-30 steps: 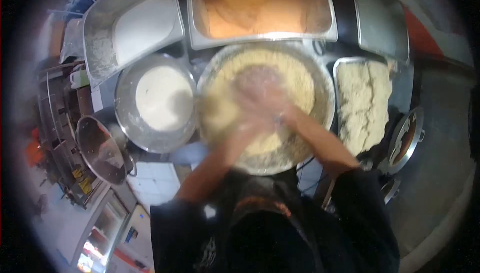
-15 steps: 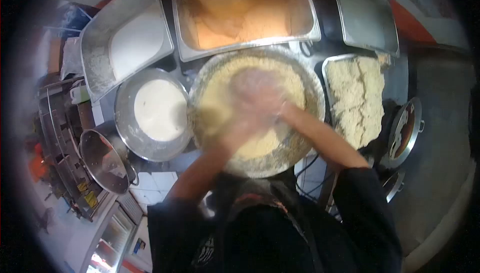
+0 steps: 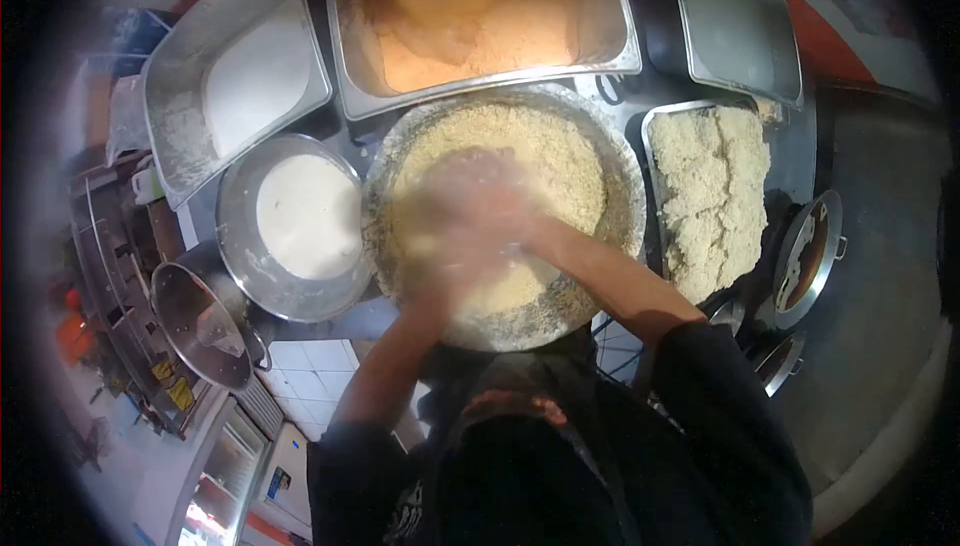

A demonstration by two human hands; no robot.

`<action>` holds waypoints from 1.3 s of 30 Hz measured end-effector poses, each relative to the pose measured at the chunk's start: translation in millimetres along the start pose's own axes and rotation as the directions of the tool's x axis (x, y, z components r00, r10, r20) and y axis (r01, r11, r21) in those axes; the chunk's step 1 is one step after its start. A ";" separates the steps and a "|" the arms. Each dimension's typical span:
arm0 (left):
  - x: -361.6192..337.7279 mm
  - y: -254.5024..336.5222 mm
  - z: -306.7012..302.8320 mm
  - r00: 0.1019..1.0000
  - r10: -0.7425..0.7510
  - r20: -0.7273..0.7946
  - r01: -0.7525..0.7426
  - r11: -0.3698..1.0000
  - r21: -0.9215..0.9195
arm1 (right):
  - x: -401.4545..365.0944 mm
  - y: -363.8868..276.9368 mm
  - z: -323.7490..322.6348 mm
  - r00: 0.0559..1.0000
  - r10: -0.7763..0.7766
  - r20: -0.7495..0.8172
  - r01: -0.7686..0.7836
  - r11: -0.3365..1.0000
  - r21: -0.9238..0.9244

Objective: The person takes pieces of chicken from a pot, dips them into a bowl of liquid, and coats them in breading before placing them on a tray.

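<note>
A large round metal bowl (image 3: 628,196) holds pale yellow crumbs (image 3: 570,151), its rim and inner wall coated with them. Both hands are together over the left half of the crumbs, smeared by motion. My right hand (image 3: 485,191) reaches in from the right and appears to lie over or against my left hand (image 3: 465,251). Whether anything is between them I cannot make out. Left of this bowl sits a smaller metal bowl (image 3: 235,231) of white liquid or batter (image 3: 308,216).
Behind stand a deep tray (image 3: 490,79) of orange powder, a tray (image 3: 318,66) with white powder and another metal tray (image 3: 795,56). A tray (image 3: 648,161) heaped with pale crumbs (image 3: 715,201) is at right. Metal pots (image 3: 230,361) and a pan (image 3: 826,256) flank the worktop.
Both hands have shifted a little left within the crumbs, still close together and blurred. The whole view has drifted slightly.
</note>
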State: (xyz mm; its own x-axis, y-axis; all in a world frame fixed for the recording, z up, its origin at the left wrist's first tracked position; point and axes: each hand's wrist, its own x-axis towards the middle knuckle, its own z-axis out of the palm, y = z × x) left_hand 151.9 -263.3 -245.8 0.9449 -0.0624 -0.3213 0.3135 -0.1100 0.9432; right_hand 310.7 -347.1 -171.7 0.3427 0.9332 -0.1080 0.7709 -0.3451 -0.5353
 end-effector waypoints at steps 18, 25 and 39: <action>-19.6 18.8 4.7 0.989 0.126 0.083 -0.128 0.412 0.902 | 9.8 -28.9 17.0 0.976 0.083 0.202 -0.074 0.996 -0.051; -31.0 -48.1 30.7 0.971 0.065 -0.228 -0.110 0.976 -0.189 | 0.3 -36.6 23.0 0.996 0.046 -0.081 -0.040 0.996 0.078; -41.7 100.1 -14.7 0.871 0.428 -0.243 -0.053 0.573 0.818 | -101.0 54.2 19.8 0.912 0.239 -0.332 -0.409 0.557 -0.722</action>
State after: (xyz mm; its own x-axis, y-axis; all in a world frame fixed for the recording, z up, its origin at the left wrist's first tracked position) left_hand 145.3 -257.0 -136.7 0.9796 0.1396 0.1444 0.0523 -0.8712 0.4881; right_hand 307.3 -458.1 -206.4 0.6753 0.7357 0.0519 0.6774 -0.6465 0.3511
